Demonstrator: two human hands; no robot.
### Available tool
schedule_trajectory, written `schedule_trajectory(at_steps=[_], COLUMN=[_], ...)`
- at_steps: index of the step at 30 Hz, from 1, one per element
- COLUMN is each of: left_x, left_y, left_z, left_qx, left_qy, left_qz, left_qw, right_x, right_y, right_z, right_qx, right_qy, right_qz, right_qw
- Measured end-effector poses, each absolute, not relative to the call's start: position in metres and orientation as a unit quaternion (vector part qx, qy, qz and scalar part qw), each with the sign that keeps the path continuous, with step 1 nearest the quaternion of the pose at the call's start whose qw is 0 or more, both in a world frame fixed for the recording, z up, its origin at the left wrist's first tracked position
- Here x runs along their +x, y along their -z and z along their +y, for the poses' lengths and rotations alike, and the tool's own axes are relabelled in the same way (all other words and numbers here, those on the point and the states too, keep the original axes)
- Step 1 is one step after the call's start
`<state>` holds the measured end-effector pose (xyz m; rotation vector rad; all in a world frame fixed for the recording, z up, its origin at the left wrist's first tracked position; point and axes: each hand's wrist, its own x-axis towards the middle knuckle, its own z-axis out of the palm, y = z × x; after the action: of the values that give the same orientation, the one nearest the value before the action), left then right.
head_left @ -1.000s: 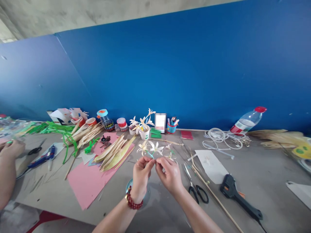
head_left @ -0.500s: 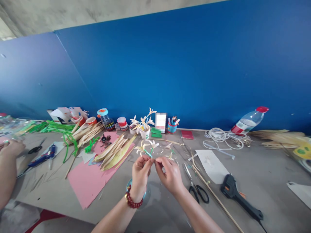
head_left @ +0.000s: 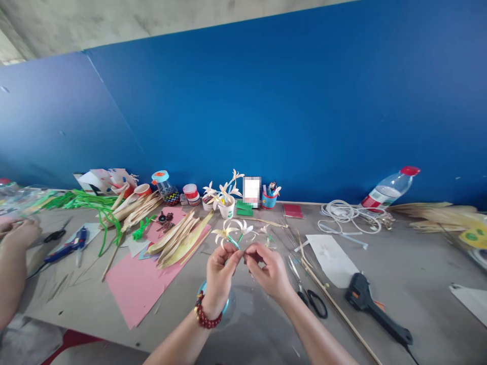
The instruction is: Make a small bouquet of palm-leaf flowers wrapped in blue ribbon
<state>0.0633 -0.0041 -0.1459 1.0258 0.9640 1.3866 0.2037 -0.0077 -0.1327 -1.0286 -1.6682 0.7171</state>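
Observation:
Between thumb and fingers, my left hand (head_left: pixel 222 268), with a red bead bracelet at the wrist, pinches the green stems of a spray of craft flowers (head_left: pixel 225 234). Its pale cream petals spread out above my fingertips. My right hand (head_left: pixel 268 268) is closed in a pinch right beside the left fingertips, by the stems' lower end; what lies in that pinch is too small to make out. Under my left wrist a round light-blue thing (head_left: pixel 225 307) is partly covered. More loose pale flowers (head_left: pixel 268 235) lie on the table just beyond my right hand.
Scissors (head_left: pixel 311 299) and a black glue gun (head_left: pixel 376 306) lie at the right, with a long thin stick (head_left: pixel 342 320) between them. Pink paper (head_left: pixel 133 289) and dried husks (head_left: pixel 175 241) are at the left. A potted flower (head_left: pixel 227 209) stands behind. Another person's arm (head_left: pixel 13 268) is far left.
My right hand has shifted slightly and its fingers have curled a little differently at the stems. The flowers in my left hand have turned slightly. The other person's hand has moved a little.

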Motion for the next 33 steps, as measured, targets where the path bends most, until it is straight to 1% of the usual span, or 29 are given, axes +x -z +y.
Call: schedule_trajectory(at_steps=[10, 12, 14, 17, 21, 25, 33], left_x=[0.06, 0.06, 0.06, 0.06, 0.062, 0.066, 0.071], left_y=[0.13, 0.129, 0.13, 0.131, 0.131, 0.133, 0.141], left_z=[-0.001, -0.001, -0.002, -0.003, -0.002, -0.002, -0.003], left_qx=[0.429, 0.438, 0.461, 0.497, 0.508, 0.486, 0.439], left_qy=[-0.524, -0.531, -0.547, -0.568, -0.585, -0.578, -0.585], left_qz=[0.412, 0.427, 0.442, 0.43, 0.395, 0.409, 0.447], left_qw=[0.61, 0.586, 0.541, 0.495, 0.495, 0.512, 0.516], right_x=[0.208, 0.208, 0.207, 0.206, 0.206, 0.207, 0.206], right_y=[0.135, 0.133, 0.133, 0.132, 0.134, 0.135, 0.135], right_z=[-0.009, -0.009, -0.009, -0.008, -0.006, -0.005, -0.005], right_qx=[-0.44, -0.44, -0.442, -0.443, -0.437, -0.424, -0.425], right_qy=[-0.174, -0.14, -0.106, -0.063, -0.02, 0.013, 0.016], right_qz=[-0.734, -0.744, -0.753, -0.762, -0.776, -0.788, -0.79], right_qw=[0.488, 0.483, 0.476, 0.468, 0.455, 0.446, 0.442])
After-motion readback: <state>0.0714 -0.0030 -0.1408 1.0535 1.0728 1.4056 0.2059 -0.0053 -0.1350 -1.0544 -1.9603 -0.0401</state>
